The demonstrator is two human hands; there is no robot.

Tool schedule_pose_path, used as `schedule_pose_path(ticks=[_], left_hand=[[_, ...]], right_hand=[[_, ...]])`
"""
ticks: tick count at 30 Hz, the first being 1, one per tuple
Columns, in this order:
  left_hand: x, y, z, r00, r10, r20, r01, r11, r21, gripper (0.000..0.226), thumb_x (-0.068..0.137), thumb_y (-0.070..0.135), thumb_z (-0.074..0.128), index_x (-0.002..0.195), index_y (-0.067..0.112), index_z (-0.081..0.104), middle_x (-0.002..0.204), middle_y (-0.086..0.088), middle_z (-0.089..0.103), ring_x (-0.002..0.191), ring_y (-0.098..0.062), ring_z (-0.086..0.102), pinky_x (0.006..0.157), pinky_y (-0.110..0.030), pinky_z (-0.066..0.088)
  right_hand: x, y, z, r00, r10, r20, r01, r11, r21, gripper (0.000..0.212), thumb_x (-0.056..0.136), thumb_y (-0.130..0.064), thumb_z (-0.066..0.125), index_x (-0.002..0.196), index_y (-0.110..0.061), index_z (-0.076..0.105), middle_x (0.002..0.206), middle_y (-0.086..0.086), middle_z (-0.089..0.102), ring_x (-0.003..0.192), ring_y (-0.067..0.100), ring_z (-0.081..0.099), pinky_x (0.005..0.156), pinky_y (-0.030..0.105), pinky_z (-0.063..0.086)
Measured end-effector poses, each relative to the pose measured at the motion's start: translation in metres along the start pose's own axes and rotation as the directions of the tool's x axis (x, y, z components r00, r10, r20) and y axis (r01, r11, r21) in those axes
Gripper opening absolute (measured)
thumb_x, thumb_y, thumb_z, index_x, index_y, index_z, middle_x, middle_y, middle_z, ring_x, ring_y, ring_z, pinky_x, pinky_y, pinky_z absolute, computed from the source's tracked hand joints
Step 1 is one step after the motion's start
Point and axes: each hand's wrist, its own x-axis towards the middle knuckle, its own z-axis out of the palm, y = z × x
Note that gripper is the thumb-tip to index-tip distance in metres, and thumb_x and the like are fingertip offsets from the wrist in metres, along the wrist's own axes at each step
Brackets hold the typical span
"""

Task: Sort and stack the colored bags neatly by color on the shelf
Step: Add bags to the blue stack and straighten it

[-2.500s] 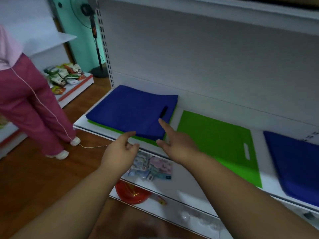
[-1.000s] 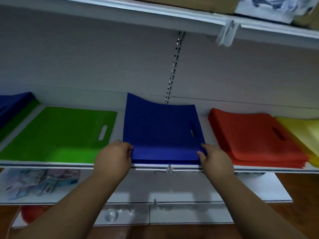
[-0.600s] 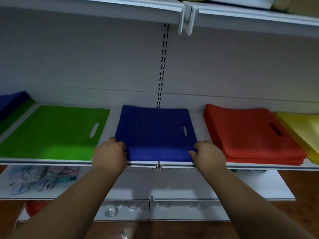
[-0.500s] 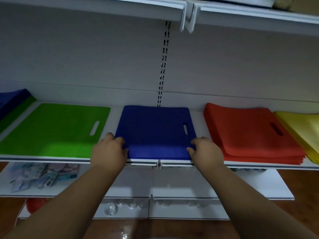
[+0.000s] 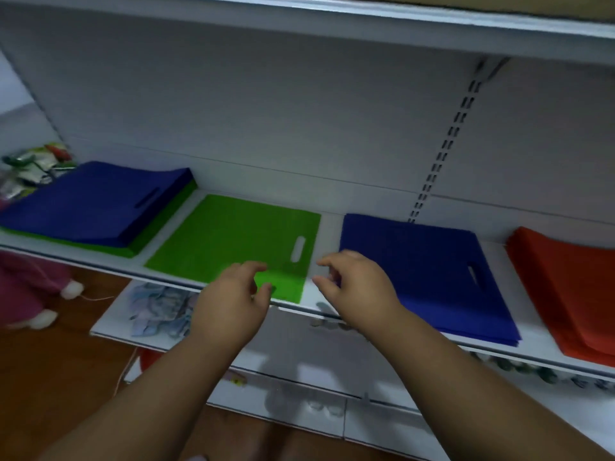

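Note:
On the white shelf (image 5: pixel 326 224) lie flat bags in a row. At the far left a blue stack (image 5: pixel 93 204) rests on a few green bags. A single green bag (image 5: pixel 233 241) lies beside it, then a blue stack (image 5: pixel 426 271), then a red stack (image 5: pixel 572 287) at the right edge. My left hand (image 5: pixel 233 301) hovers over the green bag's near corner, fingers loosely curled and holding nothing. My right hand (image 5: pixel 356 284) hangs over the gap between the green bag and the middle blue stack, also holding nothing.
A lower shelf (image 5: pixel 113 331) below holds a printed packet (image 5: pixel 159 311) and something red underneath. A person in pink trousers (image 5: pixel 23 287) stands at the left on the wooden floor. Snack packets (image 5: pixel 33 164) lie at the far left. An upper shelf runs overhead.
Both hands have let go of the middle blue stack and moved left toward the green bag. The view has swung left, so the far-left blue stack is back in sight.

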Motion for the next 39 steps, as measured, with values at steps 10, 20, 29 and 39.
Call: schedule_pose_path(ticks=[10, 20, 29, 39], left_hand=[[0.034, -0.221, -0.121, 0.979, -0.203, -0.020, 0.200, 0.973, -0.111, 0.038, 0.090, 0.033, 0.061, 0.127, 0.034, 0.058, 0.080, 0.009, 0.060, 0.080, -0.015, 0.059, 0.069, -0.033, 0.048], [0.073, -0.325, -0.162, 0.873, -0.390, 0.293, 0.487, 0.726, -0.486, 0.046, 0.092, 0.024, 0.064, 0.135, 0.034, 0.050, 0.072, 0.002, 0.059, 0.066, -0.013, 0.061, 0.062, -0.029, 0.050], [0.086, -0.344, -0.164, 0.720, -0.602, 0.344, 0.562, 0.216, -0.798, 0.030, 0.097, 0.016, 0.059, 0.124, 0.028, 0.057, 0.100, -0.009, 0.064, 0.064, -0.016, 0.057, 0.064, -0.032, 0.054], [0.059, -0.284, -0.144, 0.910, -0.404, 0.092, 0.386, 0.746, -0.543, 0.018, 0.092, 0.024, 0.066, 0.109, 0.030, 0.068, 0.105, 0.011, 0.059, 0.103, -0.011, 0.056, 0.090, -0.027, 0.046]], right_hand=[[0.102, -0.193, 0.155, 0.991, -0.102, 0.084, 0.097, 0.993, 0.064, 0.051, 0.091, -0.037, 0.063, 0.140, -0.030, 0.050, 0.086, -0.005, 0.063, 0.077, 0.015, 0.056, 0.074, 0.034, 0.049], [0.166, -0.266, 0.227, 0.919, 0.184, 0.349, -0.133, 0.977, -0.165, 0.063, 0.096, -0.051, 0.049, 0.151, -0.047, 0.018, 0.101, -0.001, 0.067, 0.082, 0.019, 0.062, 0.069, 0.030, 0.047], [0.139, -0.261, 0.230, 0.987, 0.093, -0.133, -0.096, 0.995, -0.012, 0.013, 0.092, -0.023, 0.064, 0.101, -0.016, 0.070, 0.097, 0.000, 0.061, 0.085, 0.018, 0.057, 0.067, 0.024, 0.032], [0.068, -0.184, 0.160, 0.867, 0.228, -0.443, -0.263, 0.965, -0.018, 0.034, 0.094, -0.008, 0.059, 0.126, -0.018, 0.064, 0.107, 0.003, 0.060, 0.084, 0.009, 0.052, 0.073, 0.024, 0.040]])
